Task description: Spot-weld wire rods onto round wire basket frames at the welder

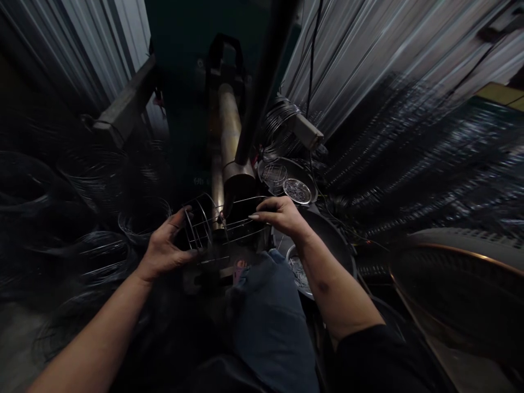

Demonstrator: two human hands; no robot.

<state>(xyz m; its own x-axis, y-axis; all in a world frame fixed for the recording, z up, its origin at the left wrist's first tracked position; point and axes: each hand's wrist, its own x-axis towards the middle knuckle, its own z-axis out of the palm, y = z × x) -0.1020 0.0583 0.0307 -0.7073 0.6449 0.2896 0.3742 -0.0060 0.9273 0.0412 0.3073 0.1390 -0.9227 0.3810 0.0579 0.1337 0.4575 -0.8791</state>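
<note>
A wire frame (pixel 200 226) of thin metal rods with curved hoops at its left end is held in front of me. My left hand (pixel 170 245) grips that hooped end, with the thumb below and the fingers on the upper rods. My right hand (pixel 280 215) is closed in a pinch at the frame's right side, on a thin metal wire (pixel 241 221). The frame sits around the tip of a lower brass-coloured rod (pixel 218 191) of a machine. Above it is a thicker brass-coloured cylinder (pixel 230 123). Exact contact with the rod is too dark to tell.
A pan (pixel 309 177) holding small wire parts and a round dish (pixel 297 191) lies beyond my right hand. Below stands a larger basin (pixel 335 240). Coiled wire (pixel 280 123) hangs behind. Stacked wire pieces (pixel 102 251) fill the left, and a fan (pixel 462 284) stands at right.
</note>
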